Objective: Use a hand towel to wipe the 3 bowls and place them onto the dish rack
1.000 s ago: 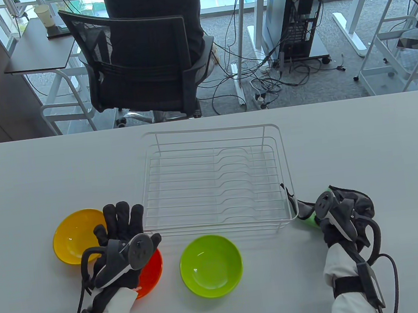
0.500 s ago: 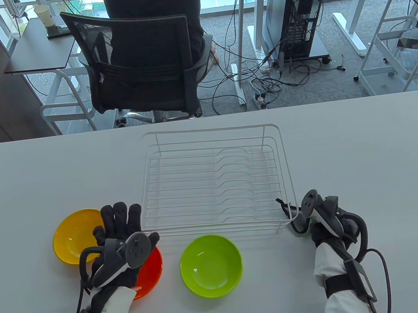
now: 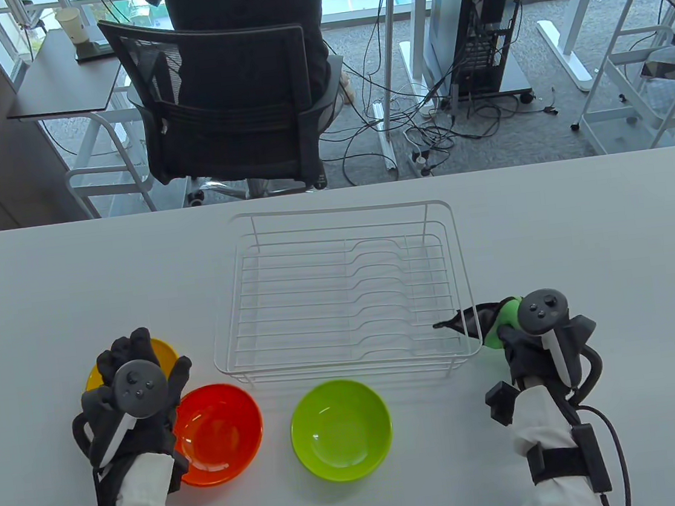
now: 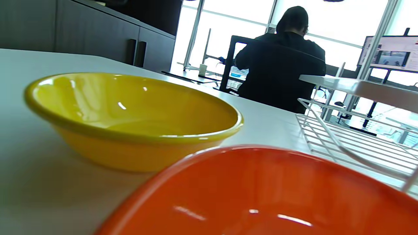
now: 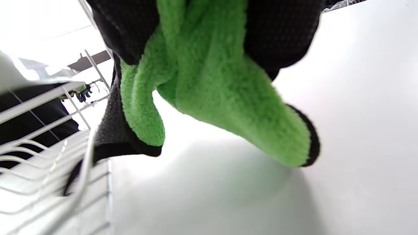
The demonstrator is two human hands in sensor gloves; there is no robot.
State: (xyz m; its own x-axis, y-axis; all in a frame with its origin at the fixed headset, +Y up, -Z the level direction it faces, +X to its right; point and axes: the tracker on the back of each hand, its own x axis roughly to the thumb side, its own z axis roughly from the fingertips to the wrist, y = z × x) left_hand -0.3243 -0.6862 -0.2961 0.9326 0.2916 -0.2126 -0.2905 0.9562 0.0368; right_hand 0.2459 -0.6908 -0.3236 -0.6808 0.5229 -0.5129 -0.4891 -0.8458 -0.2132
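So the desk (image 3: 584, 225) is plain white with rounded far corners; sitting on it is a white wire dish rack (image 3: 342, 292) around the middle, nothing in it; along the near edge there's a row of three bowls, yellow bowl (image 3: 163, 352) far left, orange bowl (image 3: 221, 431) just beside it, nearly touching, then the green bowl (image 3: 341, 430) right in front of the rack; all three upright

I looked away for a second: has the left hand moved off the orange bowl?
Yes. The left hand has slid left, away from the dish rack, uncovering most of the orange bowl; it is now over the yellow bowl.
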